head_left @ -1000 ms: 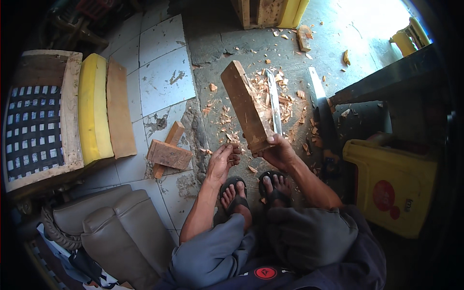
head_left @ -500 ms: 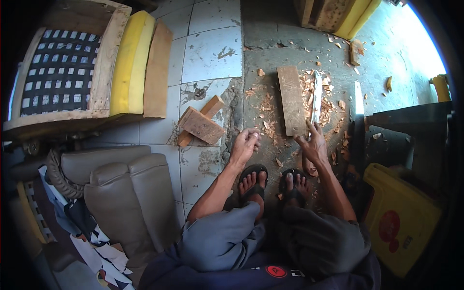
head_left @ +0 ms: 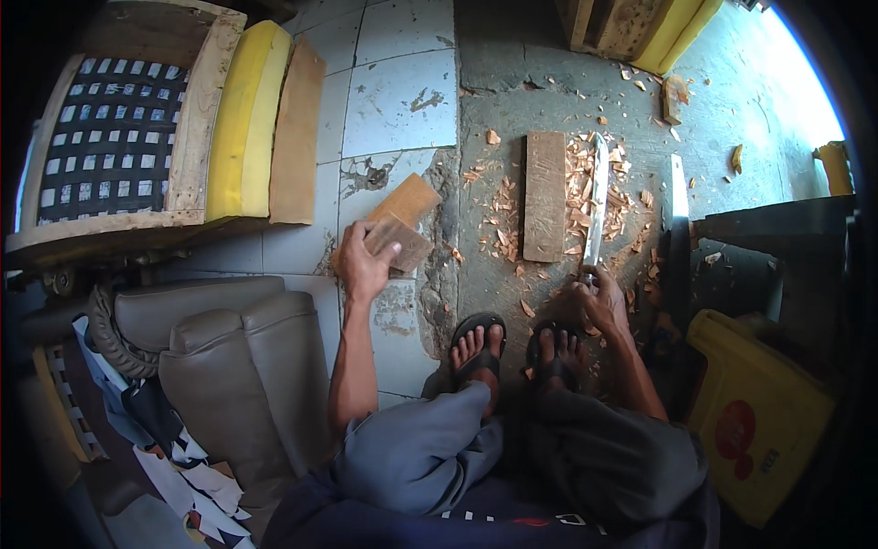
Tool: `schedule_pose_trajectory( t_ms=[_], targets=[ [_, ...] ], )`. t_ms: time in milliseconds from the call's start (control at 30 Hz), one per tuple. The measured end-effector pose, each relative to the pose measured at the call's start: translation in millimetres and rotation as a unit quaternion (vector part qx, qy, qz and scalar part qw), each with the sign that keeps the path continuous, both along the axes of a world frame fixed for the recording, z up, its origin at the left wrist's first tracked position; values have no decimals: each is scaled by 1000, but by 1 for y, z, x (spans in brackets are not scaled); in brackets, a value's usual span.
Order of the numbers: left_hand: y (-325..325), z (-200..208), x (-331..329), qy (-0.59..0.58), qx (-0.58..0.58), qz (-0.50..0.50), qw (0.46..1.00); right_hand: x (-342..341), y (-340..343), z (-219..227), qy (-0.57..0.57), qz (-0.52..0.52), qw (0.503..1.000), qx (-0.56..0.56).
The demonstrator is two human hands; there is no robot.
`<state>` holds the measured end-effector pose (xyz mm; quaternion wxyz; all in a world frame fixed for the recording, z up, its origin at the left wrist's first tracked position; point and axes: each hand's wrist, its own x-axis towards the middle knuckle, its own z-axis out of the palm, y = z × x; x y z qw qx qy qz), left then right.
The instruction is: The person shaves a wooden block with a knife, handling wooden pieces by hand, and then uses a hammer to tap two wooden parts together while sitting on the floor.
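My left hand [head_left: 364, 265] is closed around the edge of a small wood block [head_left: 402, 242], thumb on its near face. This block rests over or against a second wood piece [head_left: 407, 201], orange-brown and slanting, on the tiles. My right hand [head_left: 602, 300] is closed at the handle end of a machete [head_left: 597, 197]. The machete's long bright blade points away from me over the wood chips; its handle is mostly hidden by my fingers. Just left of the blade, a flat rough board [head_left: 545, 197] lies lengthwise on the concrete.
Wood chips [head_left: 501, 220] litter the concrete. A handsaw [head_left: 677, 210] lies to the right, near a dark bench-like piece [head_left: 773, 220] and a yellow plastic panel [head_left: 759, 412]. At left stand a wooden frame with black webbing [head_left: 194, 119], yellow foam [head_left: 245, 119] and brown cushions [head_left: 219, 384].
My left hand has moved left onto the small block, which has shifted on the other piece. My right hand has come down and closed on the machete's handle end. The flat board now lies straighter.
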<state>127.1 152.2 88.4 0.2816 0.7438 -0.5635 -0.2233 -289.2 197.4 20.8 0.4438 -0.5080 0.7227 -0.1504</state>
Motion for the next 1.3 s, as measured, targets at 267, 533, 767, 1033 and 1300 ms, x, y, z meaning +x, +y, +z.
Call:
schedule_pose_trajectory(
  t_ms=[267,533,767,1033,1300],
  targets=[
    [13,17,-34,532,-29,-54,845,3,-2,18,-160,-21,986,32],
    [14,32,-51,706,-21,-70,705,22,-9,50,-349,16,933,87],
    [37,-11,-55,850,39,-20,526,39,-10,66,-447,108,885,77],
    [37,-25,-82,931,87,-9,356,67,-12,109,-510,122,849,64],
    [43,-23,-109,889,152,-33,431,66,-7,109,-488,113,866,10]
  ],
)
